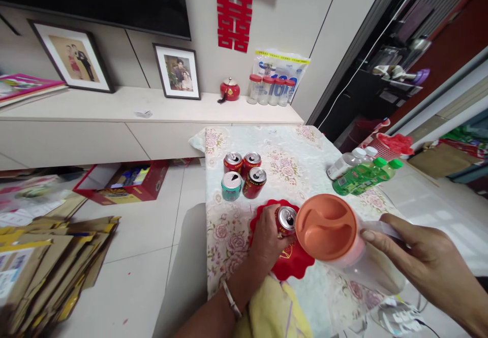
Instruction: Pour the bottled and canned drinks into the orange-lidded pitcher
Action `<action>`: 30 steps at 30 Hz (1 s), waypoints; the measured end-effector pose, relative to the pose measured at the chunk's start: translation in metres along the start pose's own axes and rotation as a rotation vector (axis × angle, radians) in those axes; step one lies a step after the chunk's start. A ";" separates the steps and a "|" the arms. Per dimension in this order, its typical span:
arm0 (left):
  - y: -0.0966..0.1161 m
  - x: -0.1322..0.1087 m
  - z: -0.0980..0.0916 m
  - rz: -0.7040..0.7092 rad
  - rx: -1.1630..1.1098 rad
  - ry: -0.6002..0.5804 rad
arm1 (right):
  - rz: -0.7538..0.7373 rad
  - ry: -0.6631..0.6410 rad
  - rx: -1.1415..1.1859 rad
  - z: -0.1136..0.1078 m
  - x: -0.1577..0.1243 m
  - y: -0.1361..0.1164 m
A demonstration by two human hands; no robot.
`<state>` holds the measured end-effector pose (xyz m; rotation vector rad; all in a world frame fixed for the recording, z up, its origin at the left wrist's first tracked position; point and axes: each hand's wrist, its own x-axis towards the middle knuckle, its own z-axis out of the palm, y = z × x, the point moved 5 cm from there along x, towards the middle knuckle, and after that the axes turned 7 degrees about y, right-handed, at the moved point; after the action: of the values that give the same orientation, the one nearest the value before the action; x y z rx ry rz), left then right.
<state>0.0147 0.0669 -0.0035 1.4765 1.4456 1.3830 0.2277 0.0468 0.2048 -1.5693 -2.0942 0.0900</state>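
Note:
My left hand (270, 236) is wrapped round a red drink can (285, 220) with an opened top. That can is over a red scalloped mat (293, 264) on the table. In my right hand (415, 256) is the handle of a clear plastic pitcher (373, 269) with an orange lid (326, 226). The pitcher is tilted, its lid end close to the can; I cannot tell whether they touch or whether liquid flows. Beyond my left hand stand several cans, among them a teal can (231, 186) and a red can (254, 183).
Green-capped bottles (346, 179) and white-capped bottles (341, 165) stand at the table's right side. A yellow cloth (276, 310) lies at the near edge. Flattened cardboard (76, 256) and a red box (141, 195) are on the floor at left. A white cabinet (133, 106) stands behind.

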 end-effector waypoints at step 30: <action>-0.003 -0.002 0.002 0.054 0.018 0.021 | -0.083 -0.083 -0.163 0.000 0.007 -0.002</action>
<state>0.0163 0.0656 -0.0071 1.5268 1.4446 1.4255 0.2243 0.0529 0.2078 -1.5934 -2.2783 -0.0464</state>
